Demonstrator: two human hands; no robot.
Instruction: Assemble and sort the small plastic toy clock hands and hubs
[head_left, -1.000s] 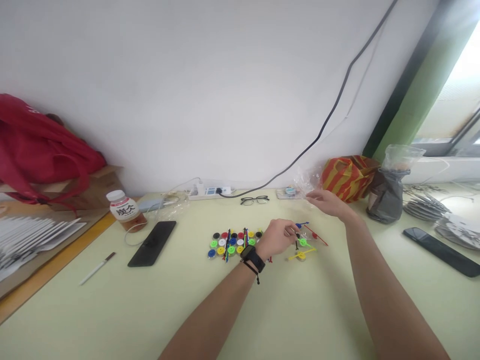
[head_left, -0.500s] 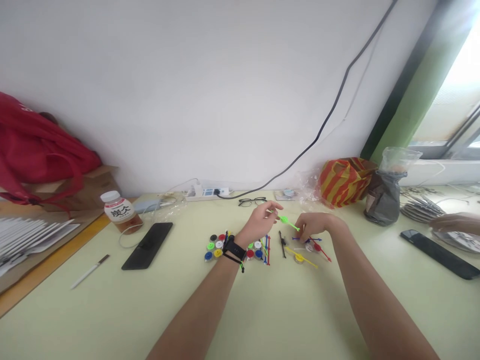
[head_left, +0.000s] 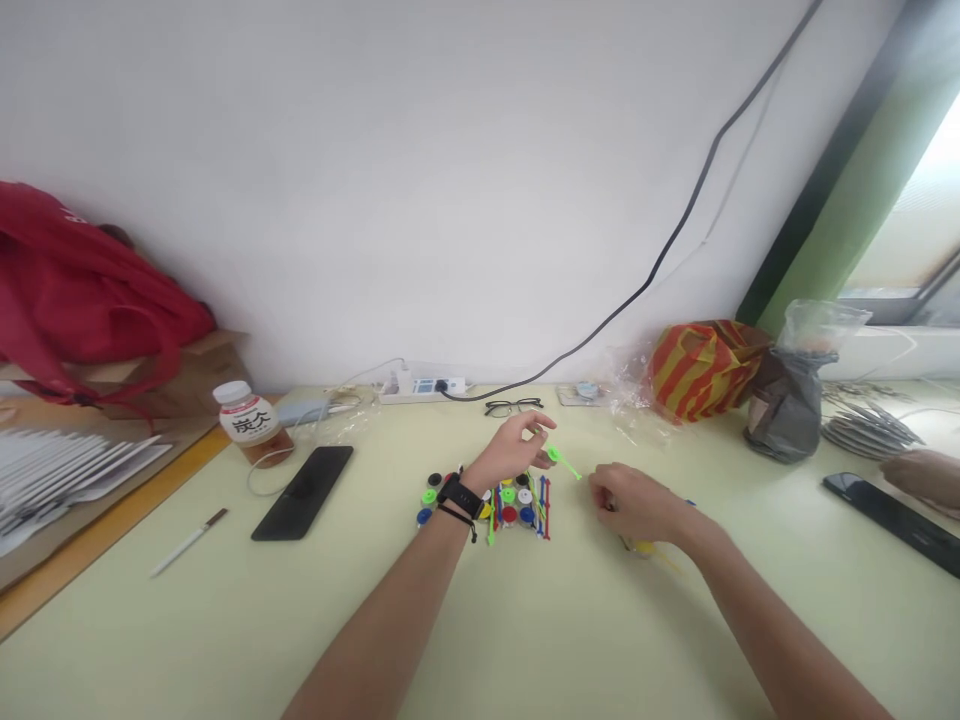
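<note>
My left hand (head_left: 517, 443), with a black watch on its wrist, is raised over the table and pinches a bright green plastic arrow spinner (head_left: 553, 455), its arrow end pointing right and down. My right hand (head_left: 630, 500) is low at the table with curled fingers; what they grip is hidden. Partly covered by that hand are a yellow spinner (head_left: 645, 547) and a blue tip (head_left: 691, 503). Under and beside my left wrist are coloured round discs (head_left: 509, 515) in rows, with red arrows (head_left: 547, 508) and blue arrows lying at their right.
A black phone (head_left: 303, 493), a white pen (head_left: 187, 543) and a drink bottle (head_left: 253, 423) lie left. Behind are glasses (head_left: 514, 407) and a power strip (head_left: 424, 391). Right are bags (head_left: 701, 370), another phone (head_left: 892, 522) and another person's hand (head_left: 926, 477).
My right hand has come down lower, and the yellow and blue spinners have shifted right beneath it. The black arrow no longer shows in its former place. My left hand keeps the green spinner.
</note>
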